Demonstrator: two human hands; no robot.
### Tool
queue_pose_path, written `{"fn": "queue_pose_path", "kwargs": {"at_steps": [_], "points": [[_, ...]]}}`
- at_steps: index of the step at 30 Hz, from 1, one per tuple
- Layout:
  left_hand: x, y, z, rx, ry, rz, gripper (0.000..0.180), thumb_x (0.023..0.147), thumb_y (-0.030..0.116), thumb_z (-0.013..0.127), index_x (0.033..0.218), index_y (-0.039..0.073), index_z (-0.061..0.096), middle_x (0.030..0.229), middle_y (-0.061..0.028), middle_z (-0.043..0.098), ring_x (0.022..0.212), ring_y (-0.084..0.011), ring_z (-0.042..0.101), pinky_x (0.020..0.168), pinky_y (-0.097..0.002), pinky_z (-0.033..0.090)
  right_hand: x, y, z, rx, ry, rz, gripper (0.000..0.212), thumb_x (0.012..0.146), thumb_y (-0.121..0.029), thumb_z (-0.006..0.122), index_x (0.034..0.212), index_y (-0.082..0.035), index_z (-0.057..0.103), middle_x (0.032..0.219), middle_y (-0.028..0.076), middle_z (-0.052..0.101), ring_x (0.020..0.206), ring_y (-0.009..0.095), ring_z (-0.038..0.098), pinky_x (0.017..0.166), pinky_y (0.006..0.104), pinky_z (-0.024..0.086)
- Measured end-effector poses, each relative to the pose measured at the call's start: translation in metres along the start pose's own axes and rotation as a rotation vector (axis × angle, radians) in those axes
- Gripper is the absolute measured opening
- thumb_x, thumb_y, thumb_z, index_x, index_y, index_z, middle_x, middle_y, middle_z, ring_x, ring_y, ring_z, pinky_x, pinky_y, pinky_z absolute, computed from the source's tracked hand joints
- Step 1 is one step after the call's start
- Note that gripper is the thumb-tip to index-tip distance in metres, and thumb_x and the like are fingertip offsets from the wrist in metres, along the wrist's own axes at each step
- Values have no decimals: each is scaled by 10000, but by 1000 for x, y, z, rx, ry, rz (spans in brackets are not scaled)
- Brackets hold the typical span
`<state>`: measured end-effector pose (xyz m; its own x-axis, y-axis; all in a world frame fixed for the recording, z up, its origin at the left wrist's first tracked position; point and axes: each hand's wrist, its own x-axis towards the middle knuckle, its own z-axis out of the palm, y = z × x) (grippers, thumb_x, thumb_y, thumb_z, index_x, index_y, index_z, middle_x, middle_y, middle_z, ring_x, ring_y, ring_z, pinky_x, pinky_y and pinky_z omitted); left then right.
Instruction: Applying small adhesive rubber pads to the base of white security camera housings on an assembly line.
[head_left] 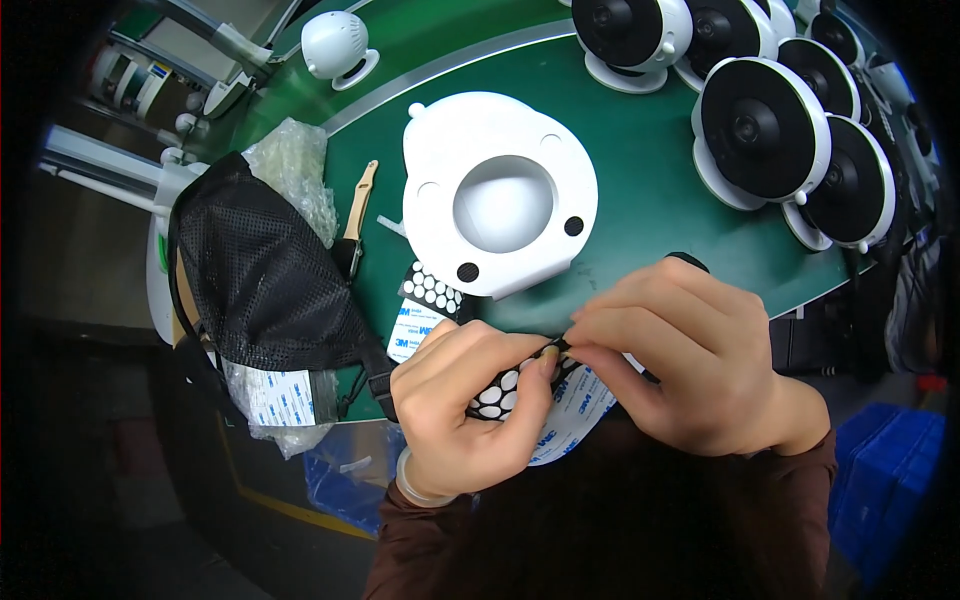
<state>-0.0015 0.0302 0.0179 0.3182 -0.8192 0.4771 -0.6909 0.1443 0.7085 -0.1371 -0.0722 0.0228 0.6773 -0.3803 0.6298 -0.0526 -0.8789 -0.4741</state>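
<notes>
My left hand [470,410] is closed on a bent sheet of adhesive pads [497,397], white dots on black, with a printed blue-and-white backing [572,418] showing below. Thumb and forefinger of my right hand [680,350] pinch together at the sheet's upper edge, against my left fingertips; whatever is between them is too small to make out. Just beyond both hands lies a white plastic housing [430,215] with a round opening. Two black round pads, a left one [468,272] and a right one [574,226], sit on its near side; two shallow round recesses farther back are bare.
More dotted pad sheet [432,288] lies left of the housing. Beside it are a wristwatch [356,225], a black mesh bag [265,270] and clear plastic wrap [295,170]. Several white round devices with black fronts [762,130] crowd the right; another white device [336,46] stands far left.
</notes>
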Motion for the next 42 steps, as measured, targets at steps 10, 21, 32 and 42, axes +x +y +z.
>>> {"fn": "queue_pose_path", "kwargs": {"at_steps": [10, 21, 32, 42], "points": [[0, -3, -1, -31, 37, -54, 125, 617, -65, 626, 731, -15, 619, 621, -88, 574, 511, -182, 505, 497, -246, 378, 11, 3, -4, -36, -172, -59, 198, 603, 30, 685, 765, -44, 598, 802, 77, 611, 689, 216, 583, 547, 280, 459], [6, -14, -6, -94, 94, -69, 149, 646, -86, 624, 789, -48, 642, 875, -142, 599, 654, -161, 608, 589, -223, 448, 58, 37, -10, 242, 82, 303, 142, 802, -113, 612, 840, 24, 616, 734, 54, 615, 690, 97, 588, 647, 204, 466], [8, -16, -7, -104, 81, -44, 152, 642, -82, 626, 788, -46, 643, 882, -139, 601, 671, -169, 606, 602, -238, 459, 60, 35, -7, 142, 59, 300, 137, 792, -131, 621, 807, 5, 622, 738, 39, 619, 676, 91, 579, 601, 190, 453], [8, -20, -7, -117, 102, -17, 144, 643, -84, 627, 782, -46, 639, 861, -140, 602, 664, -168, 602, 595, -231, 453, 60, 33, -8, 173, 24, 333, 137, 791, -135, 623, 799, 2, 619, 734, 30, 611, 678, 75, 569, 586, 175, 430]]}}
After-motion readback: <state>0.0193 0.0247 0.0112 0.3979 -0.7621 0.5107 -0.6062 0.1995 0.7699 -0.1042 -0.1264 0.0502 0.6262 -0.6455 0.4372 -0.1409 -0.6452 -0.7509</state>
